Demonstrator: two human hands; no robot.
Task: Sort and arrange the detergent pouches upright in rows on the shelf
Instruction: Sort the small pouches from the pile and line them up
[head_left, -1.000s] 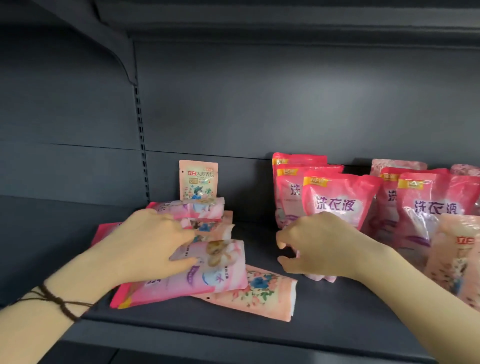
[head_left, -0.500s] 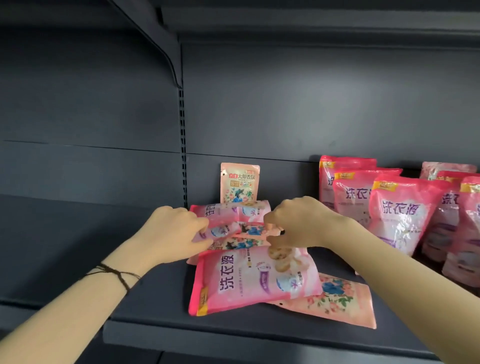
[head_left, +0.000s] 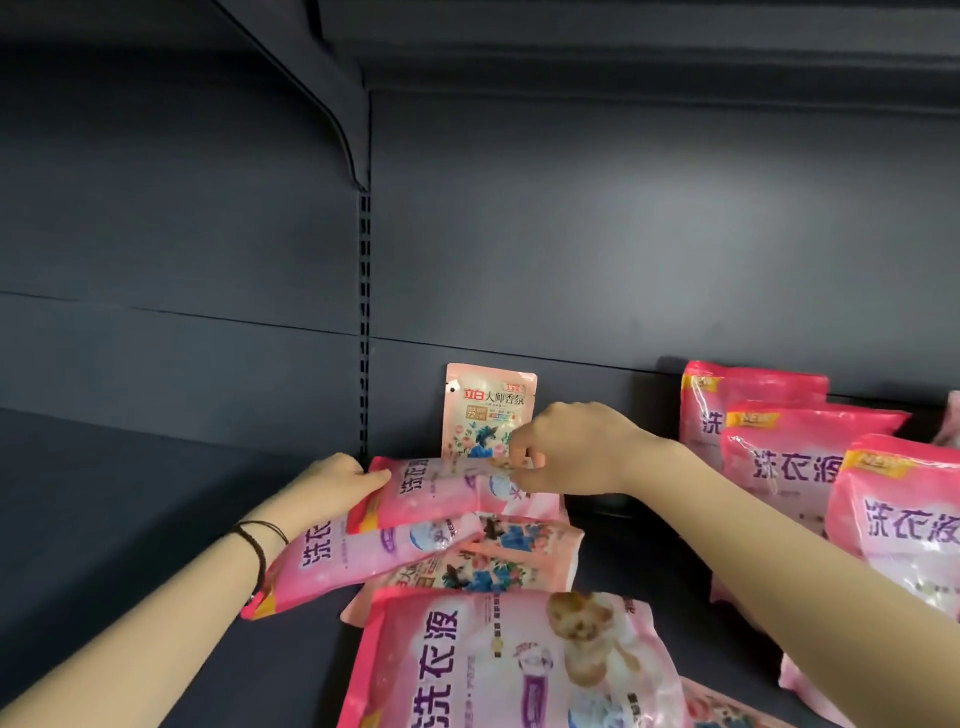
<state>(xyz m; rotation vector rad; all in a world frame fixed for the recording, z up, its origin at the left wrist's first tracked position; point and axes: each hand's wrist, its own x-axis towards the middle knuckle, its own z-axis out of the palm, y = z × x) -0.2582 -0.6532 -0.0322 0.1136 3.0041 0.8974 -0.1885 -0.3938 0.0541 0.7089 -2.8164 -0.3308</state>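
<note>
**Dark grey shelf (head_left: 156, 519), loose heap near its middle**

You have both hands on the heap. Your left hand (head_left: 332, 483) grips the left end of the top pink pouch (head_left: 441, 491), thumb laid over it. Your right hand (head_left: 571, 452) pinches its upper edge between thumb and forefinger. That pouch lies on its side, glossy pink with purple characters and a yellow-orange patch at its left end. Under it lie a second pink pouch (head_left: 363, 561) and peach floral pouches (head_left: 509, 561). A puppy-print pink pouch (head_left: 519, 660) lies flat toward the front edge. A small peach pouch (head_left: 488, 410) stands against the back edge. Toward the right end, upright pink pouches (head_left: 779, 457) stand one behind another.
</note>
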